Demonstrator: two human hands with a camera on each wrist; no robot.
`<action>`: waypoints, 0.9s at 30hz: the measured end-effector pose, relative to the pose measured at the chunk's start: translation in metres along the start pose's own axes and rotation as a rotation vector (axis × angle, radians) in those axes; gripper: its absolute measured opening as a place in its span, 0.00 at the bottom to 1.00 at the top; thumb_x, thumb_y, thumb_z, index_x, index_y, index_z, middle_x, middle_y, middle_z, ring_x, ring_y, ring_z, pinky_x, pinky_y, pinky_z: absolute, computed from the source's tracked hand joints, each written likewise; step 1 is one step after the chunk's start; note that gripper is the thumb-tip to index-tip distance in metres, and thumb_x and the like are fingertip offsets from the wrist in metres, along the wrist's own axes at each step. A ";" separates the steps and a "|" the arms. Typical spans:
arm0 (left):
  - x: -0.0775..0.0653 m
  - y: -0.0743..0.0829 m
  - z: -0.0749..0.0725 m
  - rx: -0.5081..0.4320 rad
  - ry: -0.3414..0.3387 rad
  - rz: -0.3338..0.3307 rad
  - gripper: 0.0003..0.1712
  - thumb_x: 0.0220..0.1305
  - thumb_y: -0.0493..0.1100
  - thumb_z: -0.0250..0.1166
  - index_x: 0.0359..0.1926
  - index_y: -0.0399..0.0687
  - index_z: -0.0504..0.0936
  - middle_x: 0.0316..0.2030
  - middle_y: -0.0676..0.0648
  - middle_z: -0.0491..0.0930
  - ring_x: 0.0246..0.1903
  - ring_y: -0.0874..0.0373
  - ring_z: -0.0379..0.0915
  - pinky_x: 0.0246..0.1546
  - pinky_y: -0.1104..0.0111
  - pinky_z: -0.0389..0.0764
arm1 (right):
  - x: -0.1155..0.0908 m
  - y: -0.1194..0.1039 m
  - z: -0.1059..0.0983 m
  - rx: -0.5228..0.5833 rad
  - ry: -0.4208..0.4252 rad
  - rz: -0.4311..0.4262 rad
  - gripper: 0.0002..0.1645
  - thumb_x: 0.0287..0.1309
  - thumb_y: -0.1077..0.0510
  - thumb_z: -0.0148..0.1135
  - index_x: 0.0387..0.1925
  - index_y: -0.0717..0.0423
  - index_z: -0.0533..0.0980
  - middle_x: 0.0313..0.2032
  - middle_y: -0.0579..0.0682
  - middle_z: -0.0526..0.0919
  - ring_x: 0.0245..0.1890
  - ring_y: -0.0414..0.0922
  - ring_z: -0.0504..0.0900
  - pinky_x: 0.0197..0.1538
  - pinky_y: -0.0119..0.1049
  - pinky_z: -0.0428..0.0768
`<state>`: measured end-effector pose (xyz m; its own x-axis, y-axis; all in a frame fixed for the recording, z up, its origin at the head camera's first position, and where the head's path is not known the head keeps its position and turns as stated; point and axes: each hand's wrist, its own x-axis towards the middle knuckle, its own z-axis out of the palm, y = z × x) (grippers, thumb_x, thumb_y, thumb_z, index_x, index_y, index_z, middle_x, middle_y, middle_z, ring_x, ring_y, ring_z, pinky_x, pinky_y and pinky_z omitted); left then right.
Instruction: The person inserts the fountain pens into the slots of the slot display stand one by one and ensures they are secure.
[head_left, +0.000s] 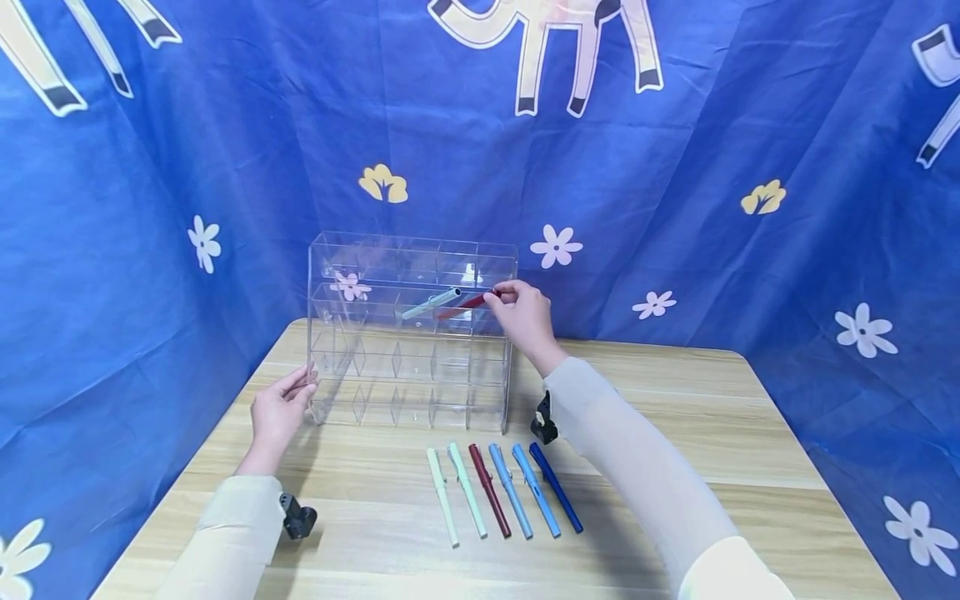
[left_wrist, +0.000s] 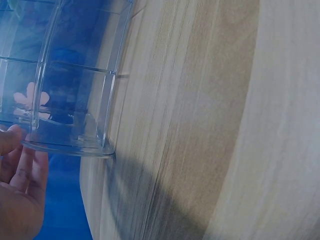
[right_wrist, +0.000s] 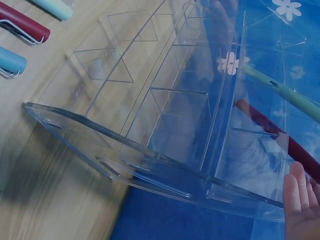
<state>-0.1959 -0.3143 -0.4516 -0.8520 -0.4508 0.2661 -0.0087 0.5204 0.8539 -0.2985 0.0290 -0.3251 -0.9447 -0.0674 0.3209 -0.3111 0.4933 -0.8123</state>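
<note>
A clear acrylic pen rack with tiered compartments stands upright on the table. My right hand pinches the end of a dark red pen, which lies slanted at an upper tier, its other end reaching into the rack. Beside it, a mint green pen rests tilted in the same tier. At the rack's left side my left hand holds the side panel's edge, thumb on one side and fingers on the other in the left wrist view. The right wrist view cuts off part of the right hand.
In front of the rack several capped pens lie side by side: pale green, mint, dark red, lighter blues and dark blue. Blue patterned cloth hangs around the wooden table.
</note>
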 end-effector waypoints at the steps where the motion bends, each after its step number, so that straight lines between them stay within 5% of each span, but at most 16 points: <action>1: 0.000 0.000 0.000 -0.001 -0.002 -0.001 0.21 0.63 0.33 0.63 0.58 0.35 0.75 0.48 0.36 0.79 0.29 0.88 0.65 0.30 0.88 0.75 | 0.000 0.000 0.000 0.001 -0.001 -0.002 0.15 0.60 0.52 0.65 0.45 0.57 0.80 0.36 0.50 0.85 0.35 0.40 0.84 0.40 0.34 0.82; 27: 0.000 -0.001 0.000 -0.004 -0.011 0.000 0.21 0.64 0.33 0.62 0.58 0.35 0.74 0.49 0.35 0.78 0.31 0.86 0.67 0.29 0.87 0.76 | 0.001 0.002 -0.002 -0.035 -0.070 -0.126 0.11 0.62 0.61 0.61 0.46 0.54 0.81 0.37 0.49 0.84 0.34 0.43 0.78 0.38 0.36 0.77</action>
<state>-0.1962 -0.3146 -0.4527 -0.8575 -0.4431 0.2616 -0.0064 0.5176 0.8556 -0.3003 0.0321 -0.3252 -0.9039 -0.1903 0.3832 -0.4247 0.5067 -0.7502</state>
